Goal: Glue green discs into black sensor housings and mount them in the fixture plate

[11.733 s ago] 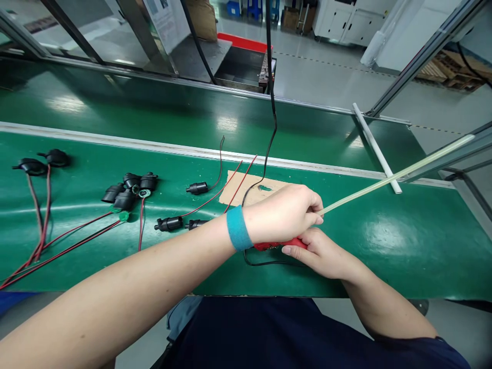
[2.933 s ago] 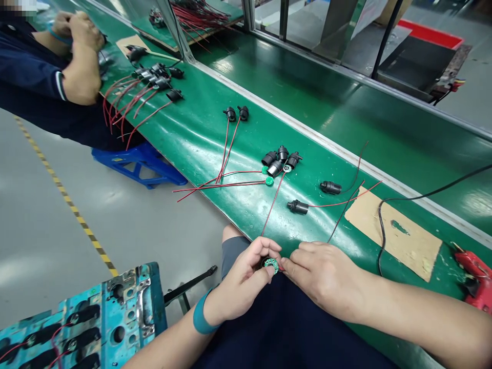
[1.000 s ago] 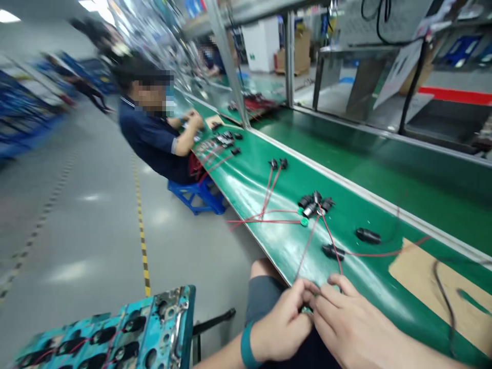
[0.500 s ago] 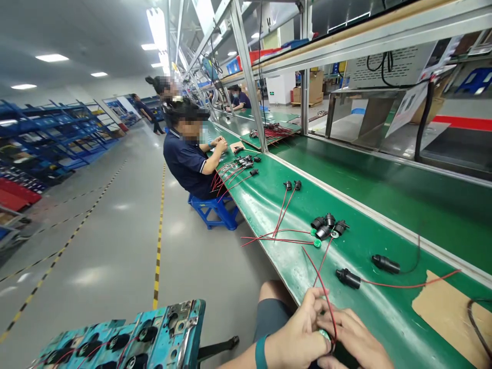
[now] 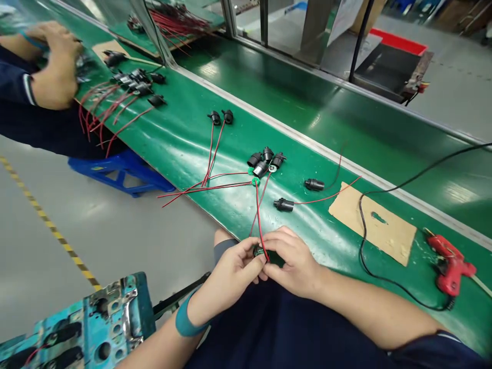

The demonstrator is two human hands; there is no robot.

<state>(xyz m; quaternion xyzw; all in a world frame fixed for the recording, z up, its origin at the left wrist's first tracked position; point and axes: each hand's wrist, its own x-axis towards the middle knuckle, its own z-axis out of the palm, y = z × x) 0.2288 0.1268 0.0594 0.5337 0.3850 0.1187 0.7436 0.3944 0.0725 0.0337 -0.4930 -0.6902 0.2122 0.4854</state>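
Observation:
My left hand (image 5: 236, 269), with a teal band on its wrist, is closed on a small dark round part with a green board (image 5: 259, 250), at the table's near edge. My right hand (image 5: 294, 261) meets it from the other side, fingers closed on the same part. A red wire (image 5: 259, 218) rises from between my fingers. Beyond my hands, several black plastic housings (image 5: 260, 169) lie in a cluster, with green discs and red wires beside them. To the right of these lie two more black housings (image 5: 284, 205) with thin wires.
A red glue gun (image 5: 449, 261) with a black cord lies at right, beside a piece of cardboard (image 5: 376, 220). At left, a co-worker's hands (image 5: 61, 61) are over the green table (image 5: 184, 113). A teal fixture (image 5: 111, 318) stands lower left; a blue stool (image 5: 119, 171) is beyond.
My view has swung down and to the right, bringing the glue gun and whole cardboard into sight. My hands remain together around the dark part.

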